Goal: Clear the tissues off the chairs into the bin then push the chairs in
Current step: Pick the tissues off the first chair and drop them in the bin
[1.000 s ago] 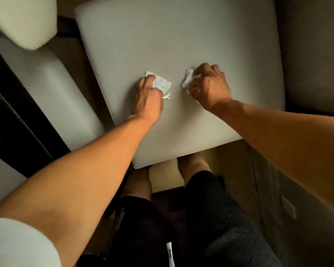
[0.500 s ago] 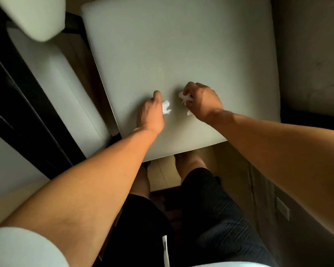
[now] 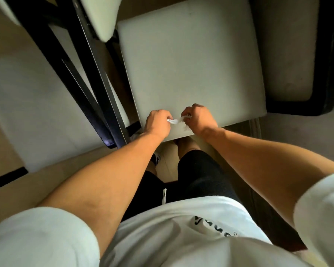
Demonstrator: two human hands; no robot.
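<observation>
- Both hands are drawing back toward the near edge of the pale cushioned chair seat [image 3: 191, 64], having been farther up the cushion a second ago, and the crumpled tissues are coming along with them.
- His left hand [image 3: 157, 123] is curling tight around a small crumpled white tissue [image 3: 172, 121], which is poking out beside the thumb.
- His right hand [image 3: 199, 117] is clenching a second white tissue scrap [image 3: 186, 117], the two wads almost touching between the fists.
- Both fists are hovering just above the seat's front edge, over the person's knees in black shorts [image 3: 199, 174].
- Another pale chair [image 3: 46, 105] with a black frame is standing just to the left.
</observation>
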